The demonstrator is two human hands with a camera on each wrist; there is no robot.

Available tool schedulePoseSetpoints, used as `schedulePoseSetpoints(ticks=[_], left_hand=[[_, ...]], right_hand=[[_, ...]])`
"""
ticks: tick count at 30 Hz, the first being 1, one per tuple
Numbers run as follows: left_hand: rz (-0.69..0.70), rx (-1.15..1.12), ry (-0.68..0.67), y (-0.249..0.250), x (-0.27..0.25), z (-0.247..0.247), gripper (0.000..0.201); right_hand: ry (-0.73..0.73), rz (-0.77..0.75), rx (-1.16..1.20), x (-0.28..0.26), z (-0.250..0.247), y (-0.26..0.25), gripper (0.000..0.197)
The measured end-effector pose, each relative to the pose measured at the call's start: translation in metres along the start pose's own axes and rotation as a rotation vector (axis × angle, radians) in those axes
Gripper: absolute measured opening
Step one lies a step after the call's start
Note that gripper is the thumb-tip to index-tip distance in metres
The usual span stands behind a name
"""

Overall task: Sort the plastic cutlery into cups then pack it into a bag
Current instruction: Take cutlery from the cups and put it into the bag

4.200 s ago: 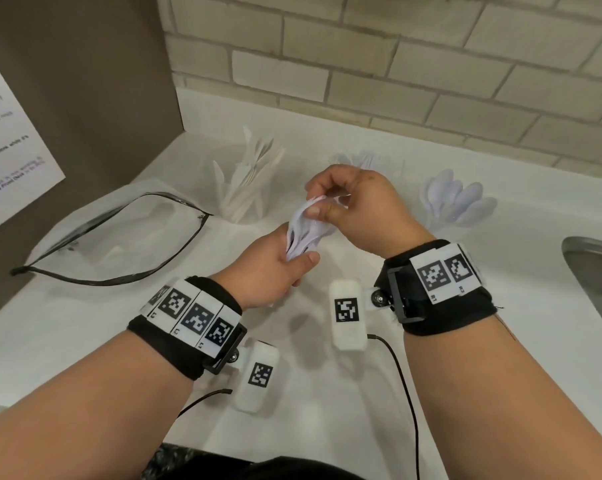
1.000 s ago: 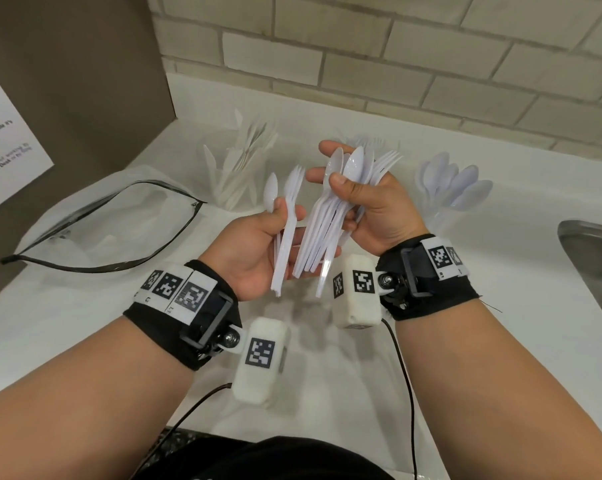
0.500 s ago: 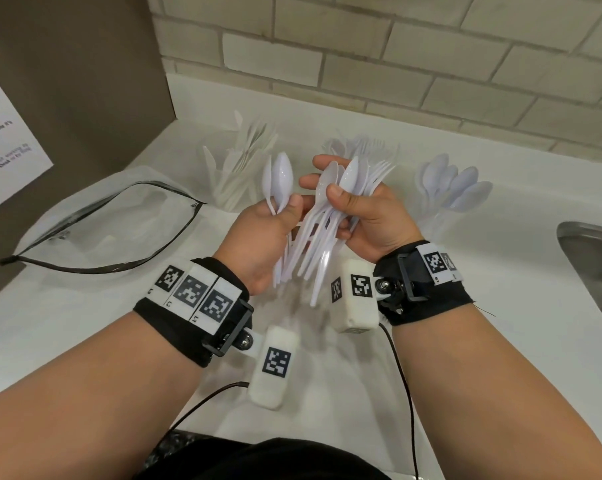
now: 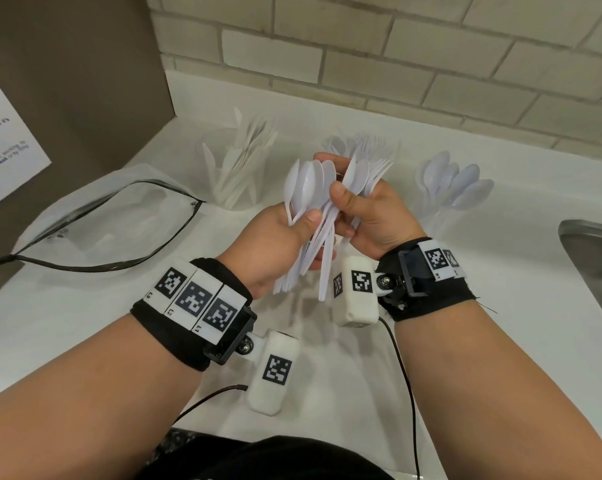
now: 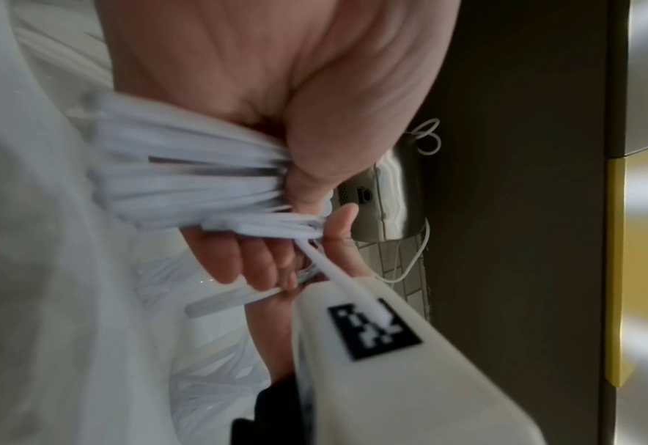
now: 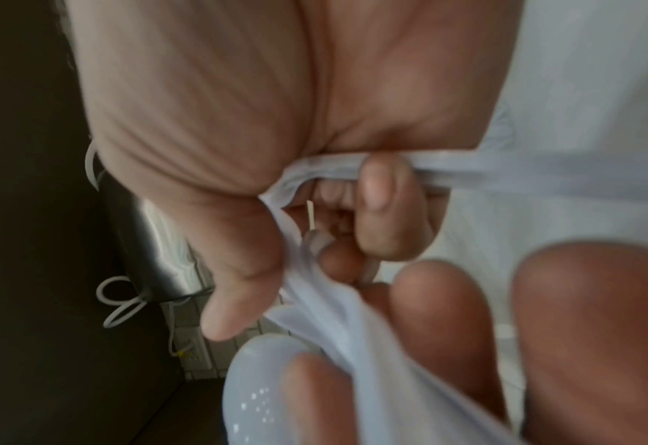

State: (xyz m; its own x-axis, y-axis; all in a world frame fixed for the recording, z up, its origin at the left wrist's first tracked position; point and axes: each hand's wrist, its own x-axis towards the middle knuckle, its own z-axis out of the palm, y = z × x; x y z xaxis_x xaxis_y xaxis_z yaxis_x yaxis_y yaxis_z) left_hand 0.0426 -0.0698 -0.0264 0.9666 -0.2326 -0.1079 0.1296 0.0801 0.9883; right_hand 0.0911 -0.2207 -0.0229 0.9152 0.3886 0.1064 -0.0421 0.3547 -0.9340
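Note:
Both hands meet above the white counter (image 4: 85, 306). My left hand (image 4: 278, 233) grips a bunch of white plastic spoons (image 4: 306, 185) by their handles, thumb across them. My right hand (image 4: 365, 209) holds a mixed bunch of spoons and forks (image 4: 365, 174), pressed against the left bunch. The handles (image 5: 185, 180) fan out below the left palm in the left wrist view. In the right wrist view my fingers (image 6: 383, 192) curl over white handles. Behind stand clear cups: knives (image 4: 239, 161), forks (image 4: 358, 143), spoons (image 4: 455, 185). An open clear zip bag (image 4: 95, 230) lies at left.
A brown panel (image 4: 67, 81) with a paper notice closes off the left side. A brick wall (image 4: 396, 64) runs along the back. A steel sink (image 4: 597, 265) edge shows at the right. Sensor cables (image 4: 406, 393) hang from both wrists over the counter's front.
The left hand went from holding a few spoons apart from the right bunch to holding a larger bunch pressed against it. Both hands drew together.

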Motion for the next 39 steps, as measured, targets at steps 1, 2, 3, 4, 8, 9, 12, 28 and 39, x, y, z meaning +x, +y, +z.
schedulePoseSetpoints(ticks=[1, 2, 3, 4, 8, 9, 12, 28, 39], left_hand=[[-0.010, -0.016, -0.019, 0.001, -0.001, 0.000, 0.026], [-0.019, -0.022, -0.041, 0.001, -0.001, 0.001, 0.023], [-0.023, -0.012, -0.059, 0.001, -0.001, 0.001, 0.018], [-0.026, 0.009, -0.067, 0.001, -0.001, 0.000, 0.014], [-0.037, 0.040, -0.056, 0.000, 0.001, -0.001, 0.012], [-0.051, 0.021, -0.053, 0.001, 0.001, -0.001, 0.011], [-0.070, -0.004, -0.025, 0.000, 0.002, -0.002, 0.014], [-0.097, 0.142, 0.067, -0.010, 0.003, -0.014, 0.014], [-0.128, 0.128, 0.157, -0.011, 0.010, -0.021, 0.020]], right_hand=[[0.015, -0.001, -0.015, 0.000, 0.001, 0.000, 0.055], [0.029, -0.002, -0.036, 0.000, 0.001, 0.000, 0.054], [0.041, -0.003, -0.056, -0.001, 0.002, 0.000, 0.053], [0.048, -0.004, -0.072, -0.001, 0.002, 0.000, 0.053], [0.077, -0.017, -0.076, -0.002, 0.001, 0.000, 0.050], [0.119, -0.018, -0.073, -0.002, 0.000, 0.000, 0.045], [0.255, -0.028, -0.128, -0.001, 0.000, -0.002, 0.019], [0.715, -0.046, -0.418, 0.021, -0.010, -0.037, 0.034], [0.751, -0.152, -0.569, 0.095, -0.042, -0.047, 0.033]])
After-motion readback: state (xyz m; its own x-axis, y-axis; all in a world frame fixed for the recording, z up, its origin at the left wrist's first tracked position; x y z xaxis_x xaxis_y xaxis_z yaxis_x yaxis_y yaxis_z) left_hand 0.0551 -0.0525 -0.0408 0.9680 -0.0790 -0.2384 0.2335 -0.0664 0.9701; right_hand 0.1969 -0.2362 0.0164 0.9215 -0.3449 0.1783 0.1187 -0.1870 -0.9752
